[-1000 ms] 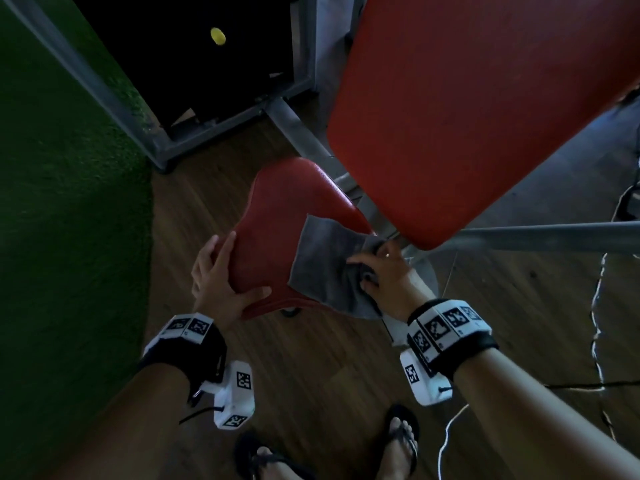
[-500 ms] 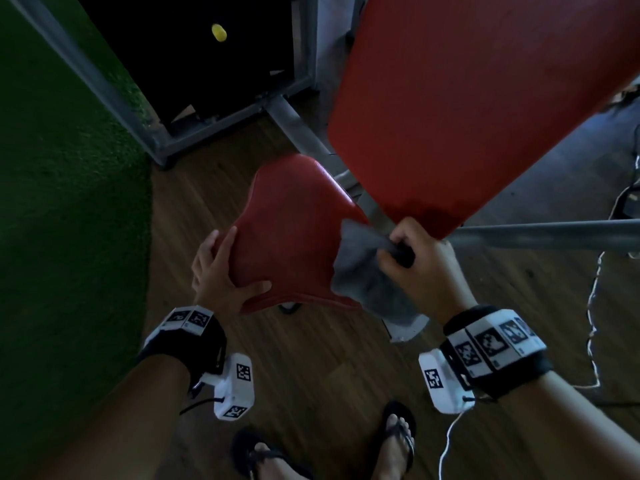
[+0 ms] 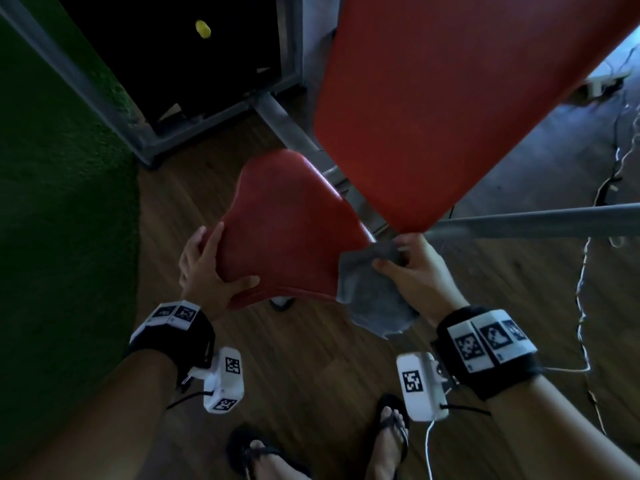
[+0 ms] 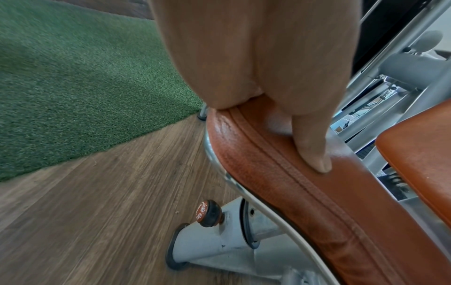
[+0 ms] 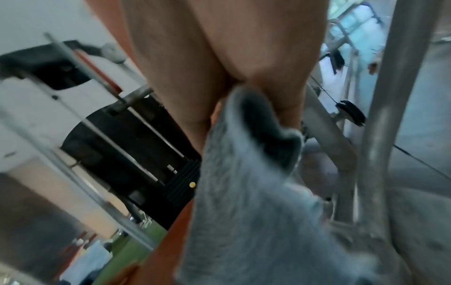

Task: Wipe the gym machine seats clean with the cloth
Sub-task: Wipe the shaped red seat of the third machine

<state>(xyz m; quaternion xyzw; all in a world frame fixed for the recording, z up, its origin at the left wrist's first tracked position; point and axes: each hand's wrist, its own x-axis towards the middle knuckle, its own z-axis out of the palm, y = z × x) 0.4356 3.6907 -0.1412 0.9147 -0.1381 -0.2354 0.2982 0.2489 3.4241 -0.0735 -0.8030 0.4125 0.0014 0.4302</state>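
I see feet in sandals point(image 3: 388, 441) on wood floor point(image 3: 311, 358) | R grip point(image 3: 412, 268) pinching grey cloth point(image 3: 374, 299), hanging off seat's R edge | L grip point(image 3: 207, 268) curled round red seat point(image 3: 291, 230) near-L edge, thumb on top | backrest point(image 3: 433, 98) beyond

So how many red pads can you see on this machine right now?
2. The small seat pad sits low, gripped at its front edge by the left hand. The large back pad rises behind it. Others may be out of view.

Two red pads point(image 3: 294, 223) point(image 3: 450, 91) – perhaps more – one cloth point(image 3: 367, 292).
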